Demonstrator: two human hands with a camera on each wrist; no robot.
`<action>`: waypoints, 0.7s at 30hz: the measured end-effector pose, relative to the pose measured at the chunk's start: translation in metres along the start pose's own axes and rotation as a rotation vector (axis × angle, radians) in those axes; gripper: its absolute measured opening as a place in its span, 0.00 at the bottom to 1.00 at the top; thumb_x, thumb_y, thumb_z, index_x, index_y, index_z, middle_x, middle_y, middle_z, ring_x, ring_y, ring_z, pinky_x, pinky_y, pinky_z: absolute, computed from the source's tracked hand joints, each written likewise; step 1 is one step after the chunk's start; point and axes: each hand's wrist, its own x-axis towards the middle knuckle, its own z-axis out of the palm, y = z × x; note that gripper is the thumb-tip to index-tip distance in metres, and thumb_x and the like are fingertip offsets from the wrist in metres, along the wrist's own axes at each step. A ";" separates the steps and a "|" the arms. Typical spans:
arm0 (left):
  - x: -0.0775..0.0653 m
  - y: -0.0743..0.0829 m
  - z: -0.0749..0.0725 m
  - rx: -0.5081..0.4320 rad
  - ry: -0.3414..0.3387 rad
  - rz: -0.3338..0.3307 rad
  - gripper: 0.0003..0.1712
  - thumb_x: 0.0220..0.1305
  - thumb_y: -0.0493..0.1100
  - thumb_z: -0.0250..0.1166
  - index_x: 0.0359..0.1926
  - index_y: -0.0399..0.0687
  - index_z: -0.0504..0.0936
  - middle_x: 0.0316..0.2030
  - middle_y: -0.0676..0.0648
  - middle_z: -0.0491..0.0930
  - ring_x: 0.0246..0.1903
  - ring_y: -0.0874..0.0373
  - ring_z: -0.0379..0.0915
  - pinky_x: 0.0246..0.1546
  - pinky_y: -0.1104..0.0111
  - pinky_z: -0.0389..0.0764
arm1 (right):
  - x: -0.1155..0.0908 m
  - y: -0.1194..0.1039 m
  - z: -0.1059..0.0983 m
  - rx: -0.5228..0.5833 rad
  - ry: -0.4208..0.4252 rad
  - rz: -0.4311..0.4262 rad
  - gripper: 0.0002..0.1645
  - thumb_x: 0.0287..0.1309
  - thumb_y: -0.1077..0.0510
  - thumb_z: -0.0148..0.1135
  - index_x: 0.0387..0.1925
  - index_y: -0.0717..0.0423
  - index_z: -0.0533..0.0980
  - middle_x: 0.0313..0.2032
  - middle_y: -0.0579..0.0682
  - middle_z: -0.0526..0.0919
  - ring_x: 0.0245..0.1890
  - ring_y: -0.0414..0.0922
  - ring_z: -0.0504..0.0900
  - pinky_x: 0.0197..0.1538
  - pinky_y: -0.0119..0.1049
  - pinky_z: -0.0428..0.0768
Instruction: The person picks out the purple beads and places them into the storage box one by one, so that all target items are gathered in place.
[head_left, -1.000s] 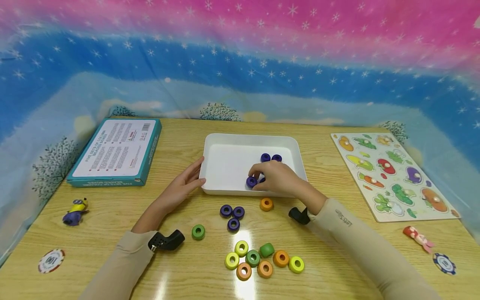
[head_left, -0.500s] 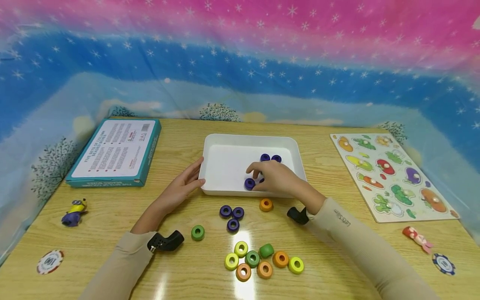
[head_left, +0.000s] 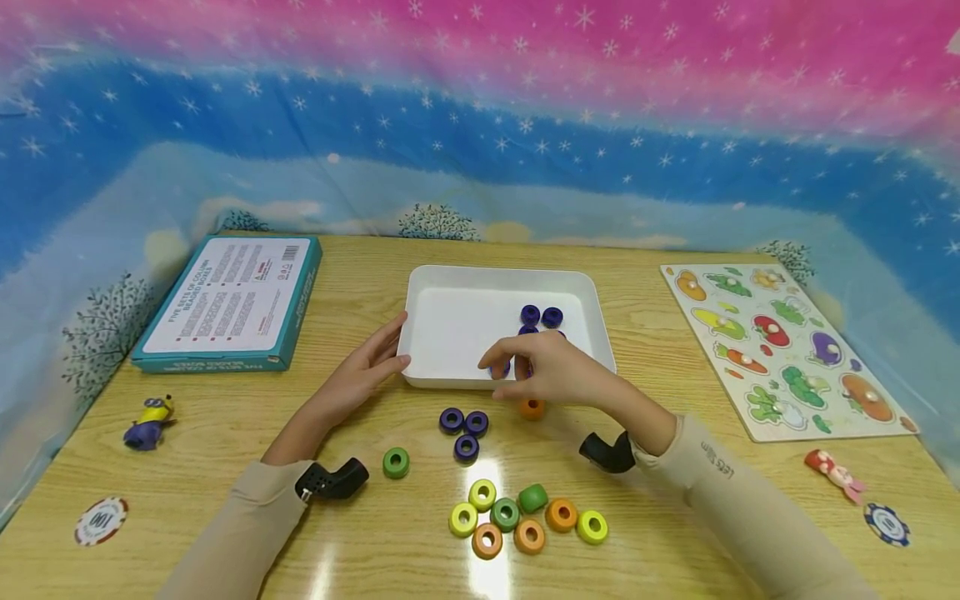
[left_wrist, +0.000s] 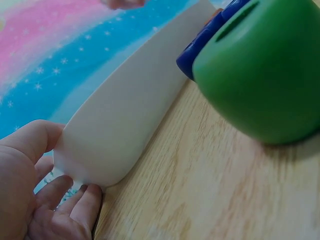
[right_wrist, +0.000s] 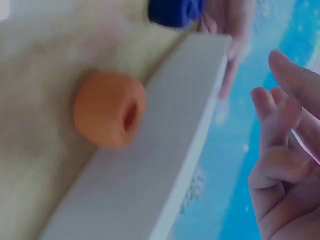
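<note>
In the head view my left hand (head_left: 358,379) touches the left end of the white tray (head_left: 450,383). The left wrist view shows its thumb and fingers at the tray's outer corner. My right hand (head_left: 551,367) hovers over the tray's front rim with thumb and fingers apart, holding nothing. Several purple beads (head_left: 552,317) lie in the tray's right part, some of them half hidden by that hand. Just outside the front wall is an orange bead (head_left: 532,409), partly covered from above. Three purple beads (head_left: 476,424) form a cluster on the table nearby.
Nearer me lie yellow, green and orange beads (head_left: 529,537), with one green bead (head_left: 396,462) apart. A teal box (head_left: 225,300) is at left, a vegetable puzzle board (head_left: 787,358) at right. Small figures (head_left: 150,423) and poker chips (head_left: 101,522) sit towards both sides.
My right hand has drawn back from the purple beads in the tray, towards me, and its fingers have spread. My left hand stays at the tray's end.
</note>
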 end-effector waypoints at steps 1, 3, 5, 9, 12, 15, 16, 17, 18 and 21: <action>0.000 0.000 0.000 0.002 0.000 -0.001 0.36 0.58 0.46 0.53 0.64 0.55 0.46 0.62 0.47 0.45 0.59 0.57 0.44 0.55 0.62 0.53 | -0.001 -0.002 0.003 0.012 -0.028 0.006 0.16 0.43 0.56 0.64 0.39 0.50 0.75 0.30 0.42 0.77 0.17 0.32 0.70 0.22 0.27 0.70; 0.000 0.000 0.000 0.003 0.000 -0.003 0.36 0.58 0.46 0.53 0.64 0.55 0.46 0.62 0.47 0.45 0.59 0.57 0.45 0.55 0.62 0.53 | -0.002 -0.006 0.008 0.006 -0.082 0.021 0.17 0.43 0.56 0.64 0.40 0.52 0.75 0.31 0.43 0.78 0.17 0.32 0.69 0.23 0.27 0.70; 0.000 0.000 0.000 0.004 0.001 -0.006 0.36 0.58 0.45 0.53 0.64 0.55 0.46 0.62 0.48 0.45 0.59 0.57 0.45 0.55 0.62 0.53 | -0.003 -0.010 0.013 -0.020 -0.130 0.046 0.19 0.43 0.57 0.64 0.41 0.52 0.75 0.33 0.43 0.78 0.16 0.32 0.68 0.22 0.27 0.69; 0.001 0.000 -0.001 0.004 0.003 -0.002 0.35 0.59 0.43 0.52 0.64 0.54 0.46 0.62 0.47 0.45 0.59 0.57 0.44 0.55 0.62 0.53 | -0.002 -0.015 0.019 -0.090 -0.216 0.082 0.21 0.43 0.57 0.63 0.44 0.52 0.74 0.34 0.43 0.78 0.16 0.33 0.67 0.21 0.27 0.69; 0.001 0.001 -0.001 0.002 0.003 0.003 0.35 0.59 0.44 0.52 0.64 0.54 0.46 0.62 0.47 0.45 0.59 0.56 0.44 0.55 0.62 0.53 | -0.001 -0.014 0.023 -0.142 -0.252 0.097 0.24 0.42 0.55 0.64 0.46 0.51 0.73 0.35 0.41 0.77 0.17 0.32 0.68 0.23 0.26 0.69; 0.001 0.001 -0.001 0.001 -0.001 0.008 0.36 0.59 0.45 0.53 0.64 0.54 0.46 0.62 0.47 0.45 0.59 0.56 0.44 0.55 0.62 0.53 | -0.001 -0.013 0.027 -0.185 -0.257 0.109 0.26 0.40 0.54 0.65 0.46 0.51 0.73 0.37 0.40 0.76 0.18 0.32 0.69 0.26 0.26 0.69; 0.001 0.001 -0.001 0.000 -0.002 0.008 0.36 0.59 0.45 0.53 0.64 0.54 0.46 0.62 0.47 0.45 0.59 0.56 0.44 0.55 0.62 0.53 | -0.001 -0.013 0.028 -0.194 -0.258 0.110 0.26 0.40 0.54 0.65 0.46 0.50 0.73 0.37 0.40 0.76 0.19 0.32 0.69 0.27 0.26 0.69; 0.001 0.001 -0.001 -0.002 -0.004 0.009 0.36 0.59 0.45 0.53 0.64 0.54 0.46 0.62 0.47 0.45 0.59 0.56 0.44 0.55 0.62 0.53 | -0.001 -0.012 0.030 -0.201 -0.259 0.106 0.26 0.40 0.54 0.65 0.46 0.50 0.73 0.37 0.39 0.76 0.20 0.32 0.69 0.28 0.26 0.69; 0.001 0.001 0.000 -0.002 -0.004 0.010 0.36 0.59 0.45 0.53 0.64 0.54 0.46 0.62 0.47 0.44 0.59 0.56 0.44 0.55 0.62 0.53 | -0.001 -0.012 0.031 -0.209 -0.259 0.098 0.25 0.40 0.54 0.65 0.46 0.50 0.73 0.38 0.39 0.76 0.22 0.32 0.69 0.29 0.27 0.70; 0.000 0.000 0.000 -0.002 -0.003 0.007 0.35 0.59 0.44 0.53 0.64 0.54 0.46 0.62 0.47 0.44 0.59 0.56 0.44 0.55 0.62 0.53 | -0.001 -0.012 0.035 -0.234 -0.256 0.073 0.23 0.40 0.54 0.65 0.44 0.49 0.73 0.40 0.39 0.75 0.29 0.33 0.71 0.34 0.27 0.70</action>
